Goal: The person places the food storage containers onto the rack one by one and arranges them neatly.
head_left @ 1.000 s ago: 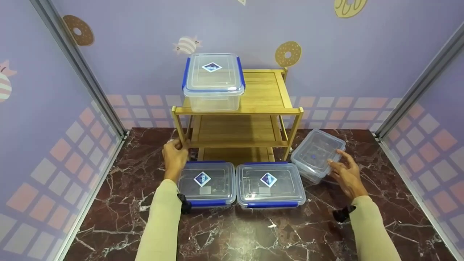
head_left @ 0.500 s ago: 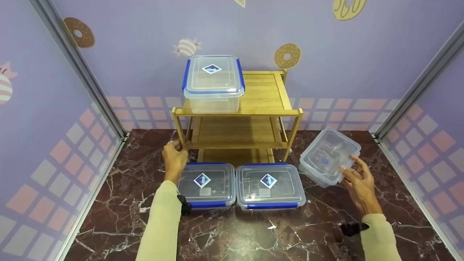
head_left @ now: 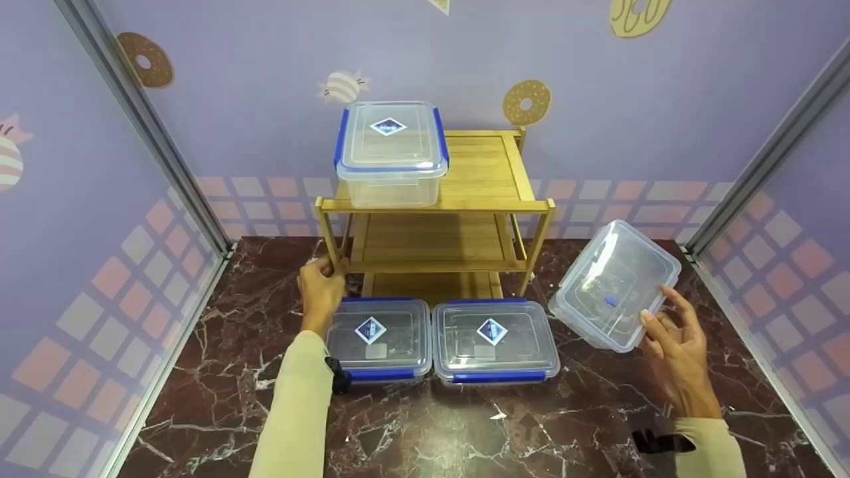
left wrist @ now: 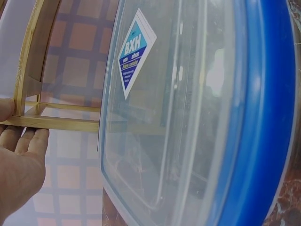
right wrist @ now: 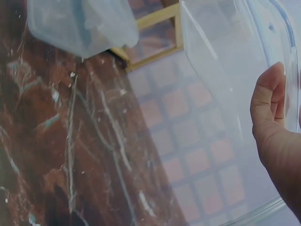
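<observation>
My left hand point(head_left: 321, 287) grips the lower left front of a wooden shelf rack point(head_left: 488, 166). In the left wrist view its thumb lies above the wooden bar point(left wrist: 70, 123) and the fingers curl beneath. My right hand point(head_left: 680, 345) pinches the near right rim of a clear plastic food container point(head_left: 614, 265), tilted and raised off the floor to the right of the rack. A small blue mark shows on it. In the right wrist view the container point(right wrist: 221, 61) partly hides the fingers.
Two lidded containers with blue clips, a left one point(head_left: 398, 335) and a right one point(head_left: 495, 345), lie side by side before the rack. Another lidded container point(head_left: 392, 146) stands on the top shelf. Patterned walls point(head_left: 265, 119) enclose the dark marble floor point(head_left: 465, 425).
My right hand has moved right and toward me with the container, which has come away from the rack and tilted more. My left hand has stayed at the rack.
</observation>
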Motion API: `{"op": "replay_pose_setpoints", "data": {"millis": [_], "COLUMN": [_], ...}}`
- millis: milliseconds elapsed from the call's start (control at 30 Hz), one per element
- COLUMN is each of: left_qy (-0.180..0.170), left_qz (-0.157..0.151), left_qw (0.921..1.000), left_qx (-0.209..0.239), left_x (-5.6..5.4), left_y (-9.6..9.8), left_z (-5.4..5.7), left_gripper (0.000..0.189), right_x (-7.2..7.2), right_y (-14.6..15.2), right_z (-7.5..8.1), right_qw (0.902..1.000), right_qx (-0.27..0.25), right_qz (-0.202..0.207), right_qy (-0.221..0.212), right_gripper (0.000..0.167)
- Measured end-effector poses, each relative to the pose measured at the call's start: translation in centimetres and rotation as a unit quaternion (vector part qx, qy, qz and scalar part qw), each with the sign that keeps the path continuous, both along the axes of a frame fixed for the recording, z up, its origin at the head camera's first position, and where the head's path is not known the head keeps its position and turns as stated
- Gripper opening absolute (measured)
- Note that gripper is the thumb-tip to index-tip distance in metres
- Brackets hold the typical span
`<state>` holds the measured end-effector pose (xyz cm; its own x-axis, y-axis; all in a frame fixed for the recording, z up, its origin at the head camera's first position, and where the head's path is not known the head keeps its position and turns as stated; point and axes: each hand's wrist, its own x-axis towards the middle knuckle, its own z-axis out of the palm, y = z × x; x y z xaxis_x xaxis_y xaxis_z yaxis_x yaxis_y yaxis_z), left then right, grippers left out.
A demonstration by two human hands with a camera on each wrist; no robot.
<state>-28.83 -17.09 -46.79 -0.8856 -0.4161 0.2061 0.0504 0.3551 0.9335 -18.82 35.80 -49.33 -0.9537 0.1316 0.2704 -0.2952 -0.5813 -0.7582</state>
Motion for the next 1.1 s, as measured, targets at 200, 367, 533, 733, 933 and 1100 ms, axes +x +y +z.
{"op": "replay_pose_setpoints", "data": {"millis": [200, 367, 533, 733, 933, 1100], "left_qy": [0.005, 0.011, 0.006, -0.001, 0.005, -0.001], "left_qz": [-0.001, 0.007, 0.003, 0.001, 0.004, 0.009], "left_qw": [1.0000, 0.9999, 1.0000, 1.0000, 0.9999, 0.9996], "left_qx": [0.002, -0.009, -0.005, -0.004, -0.011, -0.025], "left_x": [0.0, -0.1, 0.0, 0.1, 0.0, 0.0], "left_y": [0.0, 0.0, 0.0, 0.0, 0.0, 0.0], "left_z": [0.0, 0.0, 0.0, -0.1, 0.0, 0.1], "left_gripper": [0.016, 0.013, 0.013, 0.013, 0.015, 0.014], "right_x": [1.4, 2.0, 2.5, 2.9, 2.3, 1.3], "right_y": [-0.8, -2.0, -3.3, -5.0, -6.8, -8.2], "right_z": [1.7, 3.2, 4.7, 6.4, 8.5, 10.1], "right_qw": [0.9983, 0.9956, 0.9953, 0.9916, 0.9853, 0.9834], "right_qx": [-0.018, -0.022, 0.009, 0.034, 0.052, 0.098], "right_qz": [0.033, 0.054, 0.054, 0.079, 0.113, 0.112], "right_qy": [0.044, 0.074, 0.080, 0.097, 0.117, 0.103], "right_gripper": [0.058, 0.058, 0.059, 0.060, 0.061, 0.061]}}
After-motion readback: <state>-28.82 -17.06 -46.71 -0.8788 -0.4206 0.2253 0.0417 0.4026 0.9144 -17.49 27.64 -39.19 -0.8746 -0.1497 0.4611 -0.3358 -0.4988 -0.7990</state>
